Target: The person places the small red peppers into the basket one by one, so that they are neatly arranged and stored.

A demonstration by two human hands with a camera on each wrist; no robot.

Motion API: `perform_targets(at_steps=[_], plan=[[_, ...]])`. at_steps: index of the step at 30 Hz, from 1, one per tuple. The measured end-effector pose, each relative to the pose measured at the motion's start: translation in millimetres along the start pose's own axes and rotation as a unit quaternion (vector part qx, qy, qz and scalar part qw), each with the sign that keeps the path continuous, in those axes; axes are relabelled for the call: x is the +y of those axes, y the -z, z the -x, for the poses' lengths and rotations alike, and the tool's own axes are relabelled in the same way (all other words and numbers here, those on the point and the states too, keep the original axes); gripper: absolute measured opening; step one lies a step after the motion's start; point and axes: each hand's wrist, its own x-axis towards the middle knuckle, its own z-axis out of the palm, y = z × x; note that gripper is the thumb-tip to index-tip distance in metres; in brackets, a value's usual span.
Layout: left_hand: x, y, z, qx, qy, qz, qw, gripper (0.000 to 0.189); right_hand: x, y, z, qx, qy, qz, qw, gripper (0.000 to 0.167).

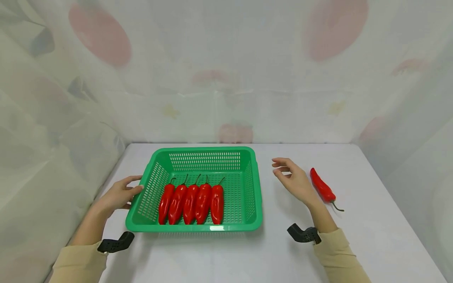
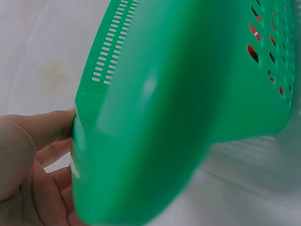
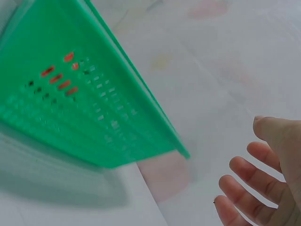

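Observation:
A green plastic basket [image 1: 231, 228] with slotted walls stands on the table. Several glossy red chili peppers [image 1: 189, 199] lie side by side in it, stems pointing away from me. My left hand [image 1: 120, 192] holds the basket's left rim; in the left wrist view the thumb [image 2: 49, 126] meets the rim's edge while the other fingertips are hidden behind it. To the right of the basket, apart from it, my right hand [image 1: 295, 179] hovers with loosely bent fingers and nothing in them. Beyond that hand a single red chili pepper [image 1: 323, 186] lies on the table.
The white table [image 1: 382, 232] ends at a patterned white curtain [image 1: 219, 110] at the back. Similar sheets [image 1: 53, 157] hang along the left and right sides. Each wrist carries a small black camera mount [image 1: 304, 234].

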Motion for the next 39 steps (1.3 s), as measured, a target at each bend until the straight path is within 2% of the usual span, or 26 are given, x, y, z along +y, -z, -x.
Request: perform_targets(at_steps=[7,15,25,26,29,33,36,39], plan=[[0.1,-0.2,0.6,-0.001,-0.001,0.004,1.0000,0.063,17,18,9.6,0.012,-0.016,0.030,0.9993,0.038],[1.5,-0.5,2.0,-0.001,0.001,0.005,1.0000,0.061,32,42,22.0,0.057,-0.026,0.048,0.9969,0.038],[0.9,-0.1,1.2,0.002,0.001,0.002,1.0000,0.063,49,65,37.2,0.101,-0.085,0.076,0.9884,0.042],[0.6,-0.1,1.0,0.002,0.000,0.001,1.0000,0.063,61,68,37.7,0.105,-0.084,0.081,0.9875,0.043],[0.1,-0.4,0.4,0.003,0.000,0.000,1.0000,0.063,71,74,41.9,0.113,-0.102,0.093,0.9839,0.046],[0.1,-0.9,0.3,0.004,0.001,-0.002,1.0000,0.062,101,79,45.9,0.126,-0.115,0.109,0.9794,0.048],[0.5,-1.0,0.7,0.004,0.001,-0.001,1.0000,0.062,149,79,47.5,0.137,-0.115,0.133,0.9748,0.050],[0.6,-1.0,1.2,0.004,0.001,0.001,1.0000,0.062,179,78,51.5,0.137,-0.116,0.144,0.9732,0.051]])
